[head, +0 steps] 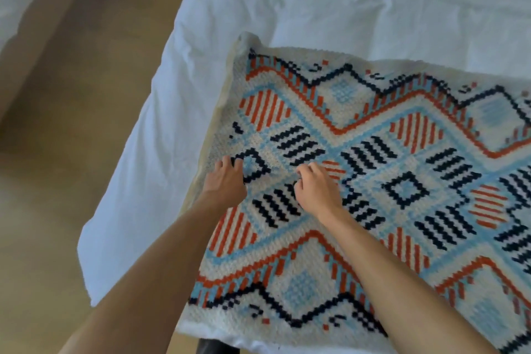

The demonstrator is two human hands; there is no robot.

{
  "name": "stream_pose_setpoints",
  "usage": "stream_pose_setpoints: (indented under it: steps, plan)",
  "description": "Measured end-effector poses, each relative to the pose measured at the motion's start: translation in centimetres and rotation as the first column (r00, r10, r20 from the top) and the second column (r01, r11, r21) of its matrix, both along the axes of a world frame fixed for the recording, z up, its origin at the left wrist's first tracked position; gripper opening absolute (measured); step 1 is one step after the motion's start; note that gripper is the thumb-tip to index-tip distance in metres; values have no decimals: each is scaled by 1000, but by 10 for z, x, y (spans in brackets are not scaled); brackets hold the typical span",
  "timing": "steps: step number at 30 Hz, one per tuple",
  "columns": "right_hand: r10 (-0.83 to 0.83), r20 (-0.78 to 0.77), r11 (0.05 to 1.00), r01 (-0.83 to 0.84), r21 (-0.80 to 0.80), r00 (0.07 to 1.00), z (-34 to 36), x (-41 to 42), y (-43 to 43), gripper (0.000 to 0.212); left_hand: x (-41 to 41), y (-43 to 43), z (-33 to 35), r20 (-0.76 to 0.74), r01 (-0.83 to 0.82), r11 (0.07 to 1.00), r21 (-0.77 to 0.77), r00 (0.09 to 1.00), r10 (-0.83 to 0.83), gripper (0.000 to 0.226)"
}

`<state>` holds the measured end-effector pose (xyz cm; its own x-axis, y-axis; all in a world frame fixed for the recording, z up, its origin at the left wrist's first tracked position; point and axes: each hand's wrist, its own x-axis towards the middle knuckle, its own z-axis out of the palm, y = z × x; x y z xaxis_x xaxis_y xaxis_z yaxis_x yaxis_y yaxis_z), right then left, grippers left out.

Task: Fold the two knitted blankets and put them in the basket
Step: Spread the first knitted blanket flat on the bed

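I observe 1 knitted blanket (373,112) spread on the white bed (287,8). Near its left edge, left hand (227,178) and right hand (316,190) each pinch its fabric, fingers curled.

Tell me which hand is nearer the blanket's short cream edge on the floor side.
Left. The left hand rests just inside the short cream edge of the knitted blanket. The right hand sits farther in, toward the middle.
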<state>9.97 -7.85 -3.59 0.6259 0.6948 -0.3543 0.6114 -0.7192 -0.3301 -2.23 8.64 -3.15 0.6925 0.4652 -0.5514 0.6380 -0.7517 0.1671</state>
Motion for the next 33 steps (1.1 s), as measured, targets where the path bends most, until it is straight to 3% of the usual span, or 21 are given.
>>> stream_pose_setpoints:
  steps: [5, 9, 14, 18, 21, 23, 26, 28, 30, 33]
  plan:
    - [-63, 40, 998, 63, 3, 997, -6, 70, 51, 34, 72, 54, -5, 44, -16, 1000, 26, 999, 15, 53]
    - [-66, 55, 997, 63, 54, 996, -11, 115, 106, 39, 123, 101, -13, 165, -186, 982, -38, 968, 190, 51]
    - [32, 90, 998, -37, 57, 995, -17, 163, 175, 44, 176, 154, -20, 297, -322, 940, -110, 892, 340, 49]
    - [81, 122, 995, -87, 47, 989, -29, 190, 214, 50, 207, 180, -31, 289, -414, 880, -231, 835, 468, 54]
    - [143, 103, 989, -139, -48, 984, -42, 199, 228, 71, 225, 192, -40, 290, -449, 858, -251, 810, 509, 60]
    - [164, 85, 982, -155, -109, 983, -49, 202, 230, 86, 234, 199, -41, 308, -414, 871, -264, 820, 483, 74]
    - [169, 143, 981, -153, -116, 975, -58, 201, 232, 94, 237, 204, -44, 324, -242, 952, -187, 900, 292, 90]
    - [143, 195, 986, -124, -107, 970, -61, 196, 234, 92, 235, 202, -48, 312, -118, 987, -105, 939, 145, 77]
    - [112, 233, 989, -86, -119, 966, -64, 192, 234, 80, 232, 200, -50, 305, 8, 1000, -27, 952, 1, 47]
    - [106, 290, 984, -59, -167, 951, -65, 187, 228, 55, 220, 205, -46, 316, 72, 988, -133, 948, -27, 24]
